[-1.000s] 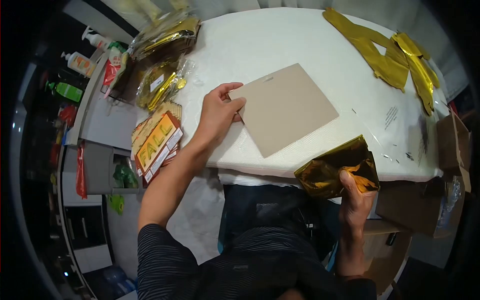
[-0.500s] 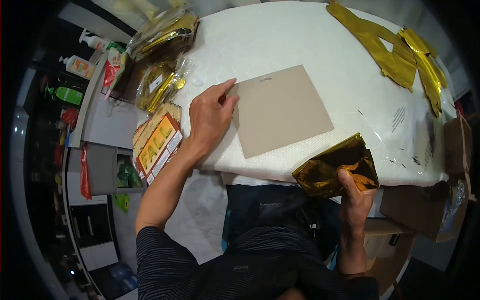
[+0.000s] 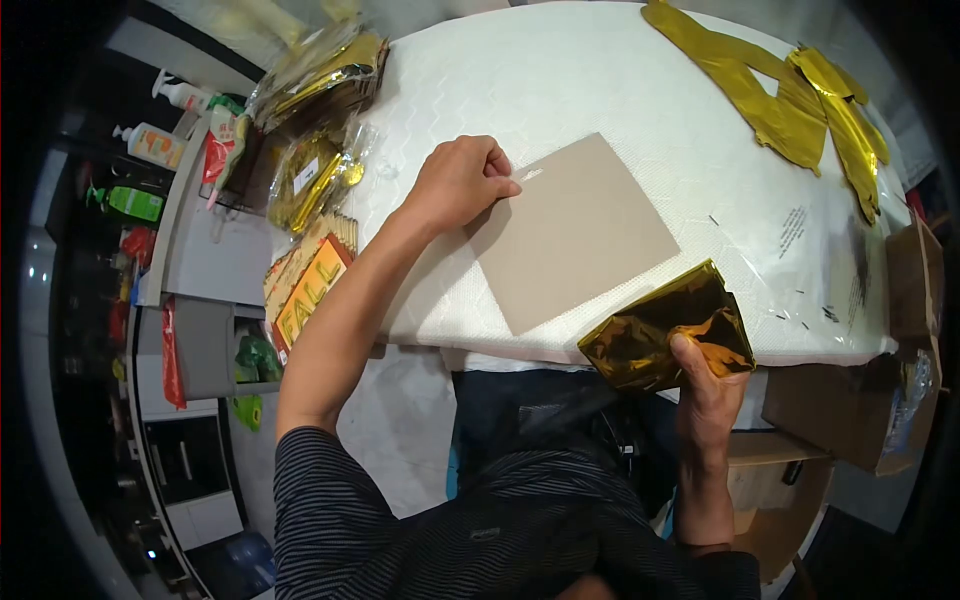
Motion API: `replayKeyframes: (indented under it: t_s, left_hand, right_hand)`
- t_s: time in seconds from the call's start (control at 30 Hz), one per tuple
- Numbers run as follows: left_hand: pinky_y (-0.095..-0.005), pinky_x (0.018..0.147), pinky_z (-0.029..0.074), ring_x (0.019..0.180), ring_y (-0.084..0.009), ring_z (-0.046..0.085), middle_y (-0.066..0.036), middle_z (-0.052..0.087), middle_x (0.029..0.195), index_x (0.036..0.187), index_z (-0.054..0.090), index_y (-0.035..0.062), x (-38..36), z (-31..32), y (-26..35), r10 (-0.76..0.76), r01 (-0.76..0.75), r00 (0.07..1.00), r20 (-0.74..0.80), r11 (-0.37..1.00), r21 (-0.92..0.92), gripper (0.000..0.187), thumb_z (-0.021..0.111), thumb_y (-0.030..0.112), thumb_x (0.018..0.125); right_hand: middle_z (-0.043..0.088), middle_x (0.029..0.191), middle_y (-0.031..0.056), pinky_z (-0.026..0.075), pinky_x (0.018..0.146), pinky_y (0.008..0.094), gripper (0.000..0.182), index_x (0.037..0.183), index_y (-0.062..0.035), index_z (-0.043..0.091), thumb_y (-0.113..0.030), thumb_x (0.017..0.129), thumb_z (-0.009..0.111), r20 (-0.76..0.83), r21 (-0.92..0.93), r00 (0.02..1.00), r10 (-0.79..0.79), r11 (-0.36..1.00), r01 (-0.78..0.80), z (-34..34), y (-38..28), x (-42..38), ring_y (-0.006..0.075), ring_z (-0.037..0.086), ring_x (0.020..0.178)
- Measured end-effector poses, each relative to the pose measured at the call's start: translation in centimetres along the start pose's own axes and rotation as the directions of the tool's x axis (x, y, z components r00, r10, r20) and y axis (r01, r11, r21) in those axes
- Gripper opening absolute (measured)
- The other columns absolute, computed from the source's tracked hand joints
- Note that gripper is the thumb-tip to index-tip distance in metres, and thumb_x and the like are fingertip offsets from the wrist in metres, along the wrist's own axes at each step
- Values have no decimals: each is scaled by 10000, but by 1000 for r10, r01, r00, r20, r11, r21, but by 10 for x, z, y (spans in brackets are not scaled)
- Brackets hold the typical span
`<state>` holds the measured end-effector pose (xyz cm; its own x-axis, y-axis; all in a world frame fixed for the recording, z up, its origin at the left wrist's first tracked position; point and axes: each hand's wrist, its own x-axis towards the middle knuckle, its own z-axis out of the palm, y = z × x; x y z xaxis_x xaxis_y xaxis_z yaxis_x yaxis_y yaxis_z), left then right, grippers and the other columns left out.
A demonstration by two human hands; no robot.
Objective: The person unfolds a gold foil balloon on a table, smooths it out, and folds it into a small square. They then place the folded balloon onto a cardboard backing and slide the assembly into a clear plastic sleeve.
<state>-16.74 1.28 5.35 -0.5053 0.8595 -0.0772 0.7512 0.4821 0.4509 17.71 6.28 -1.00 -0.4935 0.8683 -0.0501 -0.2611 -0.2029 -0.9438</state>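
A flat grey-beige cardboard sheet (image 3: pixel 580 235) with a small slot near its top edge lies on the white padded table. Over its upper left edge, my left hand (image 3: pixel 460 180) has its fingers curled and its thumb on the sheet beside the slot, gripping that edge; the fingertips are partly hidden. Beyond the table's front edge, my right hand (image 3: pixel 715 385) holds a folded gold foil balloon (image 3: pixel 645 330), thumb on top. Two more flat gold foil balloons, a larger one (image 3: pixel 750 95) and a narrow one (image 3: pixel 845 130), lie at the far right.
Bagged gold foil packs (image 3: pixel 325 80) and a stack of printed "FALL" cards (image 3: pixel 312 290) sit at the table's left. Clear plastic film (image 3: pixel 800 260) covers the right side. A cardboard box (image 3: pixel 850 405) stands off the right edge, pump bottles (image 3: pixel 155 145) at left.
My left hand has moved right and up along the cardboard sheet, its fingers now curled in. The sheet has turned slightly. My right hand keeps the gold foil almost in place.
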Motion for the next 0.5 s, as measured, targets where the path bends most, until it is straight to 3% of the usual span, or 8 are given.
replayKeyframes:
  t_s: [0.33, 0.4, 0.47, 0.5]
  left_hand:
    - [-311, 739, 550, 776, -142, 670, -70, 717, 826, 920, 710, 5, -4, 4, -3, -37, 33, 998, -41, 995, -97, 168, 810, 125, 858]
    - [-307, 730, 545, 773, -136, 662, -58, 715, 816, 946, 707, 9, -5, 4, -7, 16, -26, 996, -83, 992, -124, 151, 796, 108, 875]
    - [-310, 736, 551, 800, -139, 668, -64, 725, 861, 987, 699, 6, -5, -1, -9, 14, -26, 997, -76, 986, -166, 164, 788, 100, 884]
    - [-312, 742, 557, 827, -142, 674, -70, 735, 905, 1028, 692, 4, -4, -5, -12, 11, -25, 998, -67, 978, -208, 183, 779, 92, 893]
  right_hand:
    - [732, 1002, 68, 544, 829, 284, 180, 1079, 28, 717, -42, 920, 764, 11, 6, 1000, 2, 1000, -2, 0, 0, 1, 137, 676, 865]
    - [732, 1003, 67, 544, 828, 285, 182, 1080, 27, 717, -41, 919, 765, 16, -7, 1000, -1, 1000, 1, -3, 2, 0, 137, 676, 866]
    - [696, 1085, 64, 517, 929, 296, 312, 1213, -5, 641, -36, 923, 751, 35, -21, 998, 53, 998, -53, -6, 4, -1, 144, 663, 971]
    - [696, 1085, 64, 517, 929, 296, 312, 1213, -5, 641, -36, 923, 751, 41, -20, 998, 55, 998, -54, -7, 4, -2, 144, 663, 971]
